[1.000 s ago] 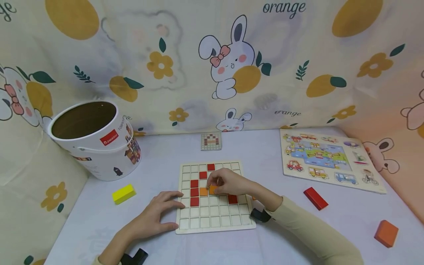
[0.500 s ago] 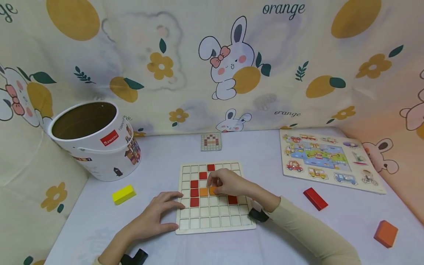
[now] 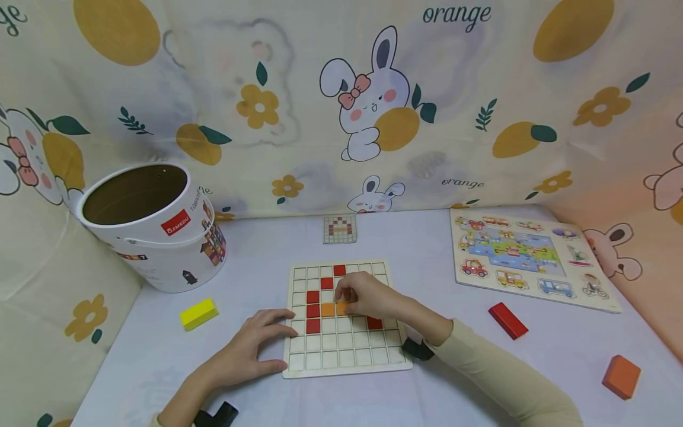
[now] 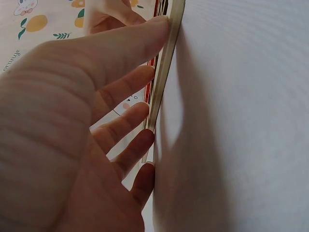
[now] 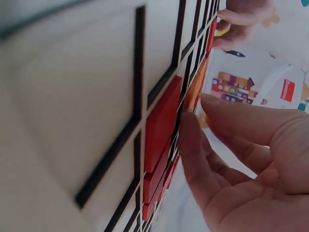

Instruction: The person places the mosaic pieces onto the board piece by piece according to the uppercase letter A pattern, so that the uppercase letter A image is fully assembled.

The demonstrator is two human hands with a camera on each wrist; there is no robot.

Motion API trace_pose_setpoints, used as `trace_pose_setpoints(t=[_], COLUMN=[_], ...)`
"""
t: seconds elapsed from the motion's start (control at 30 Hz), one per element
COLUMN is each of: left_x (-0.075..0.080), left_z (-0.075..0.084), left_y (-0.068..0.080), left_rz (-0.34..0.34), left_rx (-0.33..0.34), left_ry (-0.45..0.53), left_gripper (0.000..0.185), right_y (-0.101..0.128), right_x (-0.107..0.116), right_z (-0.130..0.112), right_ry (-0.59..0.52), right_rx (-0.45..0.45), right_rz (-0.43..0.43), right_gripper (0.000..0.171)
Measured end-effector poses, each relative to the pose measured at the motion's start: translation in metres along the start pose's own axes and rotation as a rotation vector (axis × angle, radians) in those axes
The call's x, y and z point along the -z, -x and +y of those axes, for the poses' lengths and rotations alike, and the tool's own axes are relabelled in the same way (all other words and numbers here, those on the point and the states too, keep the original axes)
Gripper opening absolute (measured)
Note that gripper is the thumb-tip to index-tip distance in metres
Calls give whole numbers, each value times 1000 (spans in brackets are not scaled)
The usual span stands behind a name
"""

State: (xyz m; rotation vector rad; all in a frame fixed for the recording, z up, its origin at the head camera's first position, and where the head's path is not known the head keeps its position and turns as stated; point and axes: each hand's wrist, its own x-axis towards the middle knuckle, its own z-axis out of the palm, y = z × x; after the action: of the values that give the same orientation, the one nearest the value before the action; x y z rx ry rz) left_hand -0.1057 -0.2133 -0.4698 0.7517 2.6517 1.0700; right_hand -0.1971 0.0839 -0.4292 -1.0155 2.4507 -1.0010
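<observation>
Two hands: both at the grid board [image 3: 347, 320], which lies flat on the tabletop [image 3: 427, 255].
Landmark: grid board; all places below are given relative to it.
Right hand [image 3: 368, 296]: over the board's middle rows, fingers curled, fingertips pinching an orange tile [image 3: 342, 308] that sits in a cell.
Orange tile: just right of a second orange tile [image 3: 328, 309], the two side by side in one row.
Left hand [image 3: 251, 347]: flat on the tabletop at the board's left edge, fingers straight and spread, tips touching the rim; it grasps nothing. The left wrist view shows the fingers [image 4: 125, 87] lying against the board's edge.
Red tiles [image 3: 313, 310]: several seated in the left columns, one in the top row, one under the right wrist.
Pattern card [image 3: 340, 228]: beyond the board's far edge.
White bucket [image 3: 160, 231]: far left, tipped, mouth open.
Yellow block [image 3: 199, 313]: left, on the tabletop.
Vehicle puzzle [image 3: 528, 255]: far right.
Red block [image 3: 508, 320]: right.
Orange block [image 3: 621, 376]: well to the right, near side.
</observation>
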Motion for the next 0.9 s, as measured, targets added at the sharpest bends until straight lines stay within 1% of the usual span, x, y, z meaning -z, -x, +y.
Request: trace_pose_setpoints(t=[0.1,0.17,0.2,0.27,0.33,0.4,0.43,0.53,0.63,0.73,0.8,0.9], left_x=[0,0,0,0,0,0,0,0,0,0,0,-1], left_z=[0,0,0,0,0,0,0,1,2,2,1,1], left_y=[0,0,0,0,0,0,0,0,0,0,0,0], left_rz=[3,5,5,5,5,4,4,5,7,3,1,2], left_rx=[-1,-1,-3,-5,-4,-1,2,7,4,-1,-2,0], left_ry=[-1,0,0,3,4,6,7,5,6,4,2,-4], left_gripper=[44,44,44,44,44,45,45,45,44,44,44,44], right_y=[5,12,17,27,38,48,52,59,62,67,72,84], right_x=[1,2,3,4,4,3,2,-2,-2,3,11,25], right_z=[-1,-2,-3,-5,-6,-7,-7,-6,-6,-3,2,14], right_ry=[24,98,159,294,407,482,502,511,471,412,388,355], right_rx=[12,24,39,50,53,51,42,35,27,7,1,-34], right_rz=[20,34,36,13,-38,-101,-137,-201,-213,-164,-98,14], right_gripper=[18,17,18,27,45,61,66,72,72,73,70,58])
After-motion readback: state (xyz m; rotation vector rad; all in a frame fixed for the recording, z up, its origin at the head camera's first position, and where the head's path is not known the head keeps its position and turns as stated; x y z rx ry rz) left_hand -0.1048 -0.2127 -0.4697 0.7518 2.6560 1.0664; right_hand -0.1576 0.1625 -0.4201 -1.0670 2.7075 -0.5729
